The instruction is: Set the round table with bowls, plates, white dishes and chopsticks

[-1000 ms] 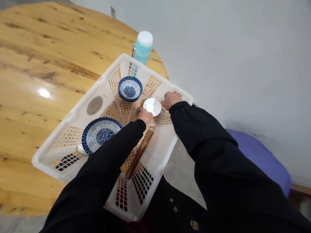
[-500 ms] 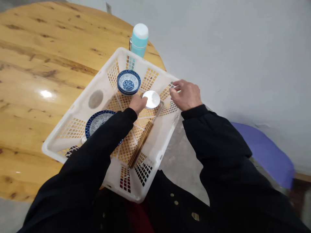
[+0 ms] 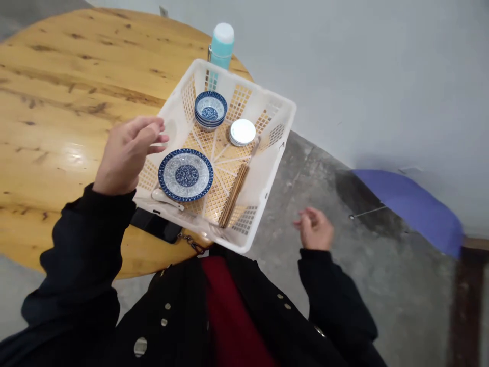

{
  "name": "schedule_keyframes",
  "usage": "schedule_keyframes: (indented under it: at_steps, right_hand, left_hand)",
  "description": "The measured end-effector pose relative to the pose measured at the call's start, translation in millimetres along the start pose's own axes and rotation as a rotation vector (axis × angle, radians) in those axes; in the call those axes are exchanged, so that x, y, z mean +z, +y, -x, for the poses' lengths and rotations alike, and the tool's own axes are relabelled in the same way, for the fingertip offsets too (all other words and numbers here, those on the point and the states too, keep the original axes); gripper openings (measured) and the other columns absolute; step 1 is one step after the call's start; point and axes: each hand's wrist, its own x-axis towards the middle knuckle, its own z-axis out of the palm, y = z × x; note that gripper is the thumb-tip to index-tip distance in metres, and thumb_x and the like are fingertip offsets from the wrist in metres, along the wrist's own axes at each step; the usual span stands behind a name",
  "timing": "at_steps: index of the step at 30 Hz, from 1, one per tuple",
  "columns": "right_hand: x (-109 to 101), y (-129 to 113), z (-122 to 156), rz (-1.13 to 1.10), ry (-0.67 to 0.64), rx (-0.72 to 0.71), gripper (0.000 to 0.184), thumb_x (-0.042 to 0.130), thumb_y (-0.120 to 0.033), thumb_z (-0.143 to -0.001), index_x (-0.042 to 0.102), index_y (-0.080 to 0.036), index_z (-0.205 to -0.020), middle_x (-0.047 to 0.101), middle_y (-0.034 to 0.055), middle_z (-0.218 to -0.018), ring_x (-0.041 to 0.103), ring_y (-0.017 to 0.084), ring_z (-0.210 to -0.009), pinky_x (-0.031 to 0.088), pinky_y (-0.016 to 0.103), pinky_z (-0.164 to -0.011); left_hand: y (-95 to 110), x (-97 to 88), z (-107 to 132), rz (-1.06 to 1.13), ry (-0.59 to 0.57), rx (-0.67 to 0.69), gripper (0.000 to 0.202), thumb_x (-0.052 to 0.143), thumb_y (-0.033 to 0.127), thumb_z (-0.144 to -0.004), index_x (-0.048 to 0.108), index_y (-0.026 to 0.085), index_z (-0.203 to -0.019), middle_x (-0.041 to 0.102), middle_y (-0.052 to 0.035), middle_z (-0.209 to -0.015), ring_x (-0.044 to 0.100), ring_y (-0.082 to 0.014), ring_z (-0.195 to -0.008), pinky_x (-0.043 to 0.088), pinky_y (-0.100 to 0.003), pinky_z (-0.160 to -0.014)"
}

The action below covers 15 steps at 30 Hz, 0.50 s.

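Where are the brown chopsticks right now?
In the head view, the chopsticks lie inside the white basket, along its right wall, between the blue-and-white plate and that wall, just below the small white dishes.

The stacked ceramic bowls and the round ceramic plate are patterned with blue scrollwork, rimmed in darker blue. The small round dishes are coloured white. The yellow wooden bench is streaked brown; the cylindrical flask is coloured turquoise and white.

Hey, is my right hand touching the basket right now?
Apart. The head view shows grey floor between your right hand and the near side of the basket.
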Motion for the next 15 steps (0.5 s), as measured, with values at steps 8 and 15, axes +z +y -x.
schedule_keyframes:
  at_steps: [8, 15]
  right_hand:
    - [36, 76, 226, -0.25, -0.279, 0.564, 0.052, 0.063, -0.068, -0.054, 0.062, -0.024, -0.082, 0.076, 0.0091, -0.082, 0.074, 0.026, -0.071, 0.06, 0.035, -0.065]
    - [26, 79, 219, -0.354, -0.322, 0.488, 0.054, 0.065, -0.059, -0.053, 0.063, -0.019, -0.09, 0.074, 0.0082, -0.081, 0.07, 0.021, -0.061, 0.056, 0.032, -0.055]
  left_hand:
    - [-57, -43.3, 80, 0.041, 0.208, -0.002, 0.019, 0.064, 0.033, -0.084, 0.074, 0.019, -0.093, 0.073, -0.0031, -0.09, 0.071, -0.0163, -0.084, 0.058, -0.028, -0.074]
    - [-100, -51.0, 173, 0.066, 0.161, -0.154, 0.041, 0.065, 0.052, -0.081, 0.071, 0.017, -0.102, 0.073, -0.0083, -0.099, 0.071, -0.0194, -0.089, 0.057, -0.028, -0.075]
